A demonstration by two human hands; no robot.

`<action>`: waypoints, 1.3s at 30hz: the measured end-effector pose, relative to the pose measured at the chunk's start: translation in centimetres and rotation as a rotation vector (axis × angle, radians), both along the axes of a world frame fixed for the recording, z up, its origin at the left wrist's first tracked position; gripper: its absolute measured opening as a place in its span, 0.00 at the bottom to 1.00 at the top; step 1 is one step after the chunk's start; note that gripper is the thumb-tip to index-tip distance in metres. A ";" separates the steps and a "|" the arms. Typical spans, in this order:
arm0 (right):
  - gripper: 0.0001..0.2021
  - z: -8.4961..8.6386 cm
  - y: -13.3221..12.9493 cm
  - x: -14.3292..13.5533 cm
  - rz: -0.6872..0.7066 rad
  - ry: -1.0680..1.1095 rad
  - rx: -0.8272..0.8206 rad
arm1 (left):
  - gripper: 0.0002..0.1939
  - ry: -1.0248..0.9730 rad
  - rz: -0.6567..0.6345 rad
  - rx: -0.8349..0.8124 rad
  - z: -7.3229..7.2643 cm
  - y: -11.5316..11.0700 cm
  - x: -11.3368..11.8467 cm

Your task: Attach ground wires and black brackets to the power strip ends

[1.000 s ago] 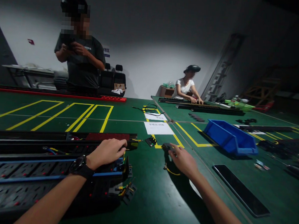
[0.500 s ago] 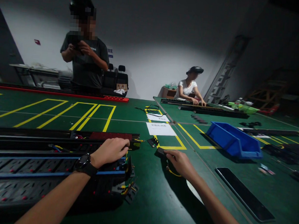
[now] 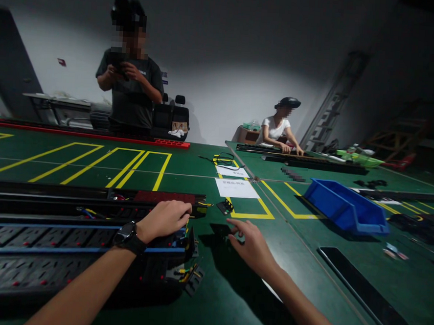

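Observation:
My left hand (image 3: 166,221), with a black watch on its wrist, lies across the right end of a long black rail (image 3: 74,204). Its fingers are bent together over the rail; their tips are hidden. Nearer me are further black strips (image 3: 50,238) with blue edges, slotted modules and red dots. Small black end pieces (image 3: 194,280) with yellow and green wires stick out at their right ends. My right hand (image 3: 249,243) hovers over the green table, fingers apart, holding nothing I can see. A small black bracket (image 3: 224,206) lies beyond its fingertips.
A blue bin (image 3: 346,207) and a dark phone-like slab (image 3: 362,288) lie to the right. Labelled white papers (image 3: 237,188) lie ahead among yellow tape lines. One person (image 3: 133,88) stands opposite holding a dark device; another (image 3: 276,129) works at long black strips.
My right hand no longer holds the small dark piece with a yellow wire; its fingers have parted. My left hand stays on the rail. The view has shifted slightly.

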State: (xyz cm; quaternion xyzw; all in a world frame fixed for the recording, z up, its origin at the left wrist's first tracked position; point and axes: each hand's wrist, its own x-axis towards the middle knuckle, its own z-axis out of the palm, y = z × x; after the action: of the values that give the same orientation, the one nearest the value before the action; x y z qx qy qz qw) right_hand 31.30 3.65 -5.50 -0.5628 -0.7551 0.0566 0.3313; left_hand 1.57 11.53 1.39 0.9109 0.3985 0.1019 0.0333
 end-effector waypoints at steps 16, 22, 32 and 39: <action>0.14 1.1 4.0 -7.6 0.079 -0.014 -0.180 | 0.09 -0.018 -0.016 -0.004 -0.5 0.0 0.4; 0.22 1.0 4.2 -9.5 0.111 0.007 -0.189 | 0.09 -0.031 -0.016 -0.034 -0.3 0.0 0.3; 0.29 1.7 3.8 -9.5 0.334 0.146 -0.256 | 0.08 -0.037 0.081 -0.032 0.3 0.0 -0.1; 0.13 4.4 1.7 -3.1 -0.017 -0.021 -0.082 | 0.08 0.002 0.200 0.059 1.6 -0.2 -0.6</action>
State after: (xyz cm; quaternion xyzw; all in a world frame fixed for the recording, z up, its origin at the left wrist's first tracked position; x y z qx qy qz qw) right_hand 28.23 5.31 -1.13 -0.5829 -0.7509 0.0786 0.3003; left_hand 0.98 11.35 3.01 0.8671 0.4844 0.1157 -0.0042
